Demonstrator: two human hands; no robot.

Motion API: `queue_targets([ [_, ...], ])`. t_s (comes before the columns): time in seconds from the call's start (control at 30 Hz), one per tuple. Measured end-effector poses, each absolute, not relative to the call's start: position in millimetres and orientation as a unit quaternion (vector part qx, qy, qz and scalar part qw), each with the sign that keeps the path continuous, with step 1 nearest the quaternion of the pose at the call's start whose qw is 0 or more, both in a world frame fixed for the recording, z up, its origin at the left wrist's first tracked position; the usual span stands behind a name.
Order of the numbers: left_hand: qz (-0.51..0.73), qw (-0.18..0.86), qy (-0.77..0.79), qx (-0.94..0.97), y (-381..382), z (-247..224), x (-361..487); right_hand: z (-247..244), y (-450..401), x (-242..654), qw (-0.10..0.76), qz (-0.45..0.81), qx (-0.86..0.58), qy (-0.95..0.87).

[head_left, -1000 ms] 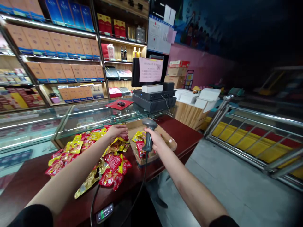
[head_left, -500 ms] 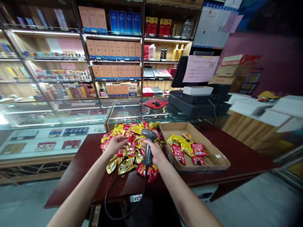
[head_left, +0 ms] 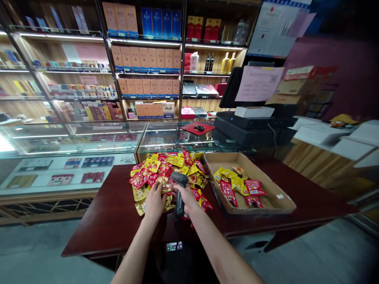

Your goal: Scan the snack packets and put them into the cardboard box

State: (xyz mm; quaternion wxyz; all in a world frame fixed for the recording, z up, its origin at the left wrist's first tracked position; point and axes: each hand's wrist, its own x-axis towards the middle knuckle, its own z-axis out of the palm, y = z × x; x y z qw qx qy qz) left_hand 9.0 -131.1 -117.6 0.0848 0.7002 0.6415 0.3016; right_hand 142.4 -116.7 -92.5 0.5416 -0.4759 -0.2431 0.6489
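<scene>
My right hand (head_left: 187, 199) is wrapped around the handle of a dark grey barcode scanner (head_left: 179, 197), its head tilted up over a heap of snack packets. The cable runs down from its base. My left hand (head_left: 155, 201) rests on the near left part of the heap, thumb and fingers apart, fingertips touching a gold snack packet (head_left: 162, 182). Red snack packets (head_left: 138, 180) and yellow snack packets (head_left: 175, 160) lie mixed around both hands, with more gold ones beneath my left hand. Part of what lies under my palms is hidden.
A shallow cardboard box (head_left: 278, 203) with several red and yellow packets stands right of the heap on the dark red table (head_left: 100, 213). Behind are a glass counter (head_left: 160, 138), a mouse (head_left: 199, 127) and a monitor (head_left: 232, 87). A lit phone (head_left: 174, 246) is below the table edge.
My left hand has come down and right onto the packets. The scanner has moved slightly left and lower in my right hand, and packets near my hands have shifted.
</scene>
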Motion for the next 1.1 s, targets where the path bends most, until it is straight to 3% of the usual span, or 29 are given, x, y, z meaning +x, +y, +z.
queue_targets([
  [0.33,0.427,0.200,0.653,0.592,-132.8,-82.3,-3.5,-57.4,-137.9,155.6,0.546,0.721,-0.354,-0.240],
  [0.5,0.500,0.486,0.559,0.448,-120.6,-66.6,-20.0,-47.7,-143.9,171.6,0.574,0.670,-0.384,-0.270],
  [0.6,0.507,0.581,0.502,0.391,-115.7,-61.3,-17.7,-45.3,-142.6,176.3,0.607,0.639,-0.393,-0.262],
  [0.93,0.457,0.582,0.504,0.447,-98.6,-53.3,9.7,-50.4,-140.9,184.9,0.604,0.632,-0.405,-0.268],
  [1.1,0.476,0.643,0.458,0.388,-85.9,-45.7,24.1,-52.8,-143.7,184.2,0.614,0.624,-0.403,-0.268],
])
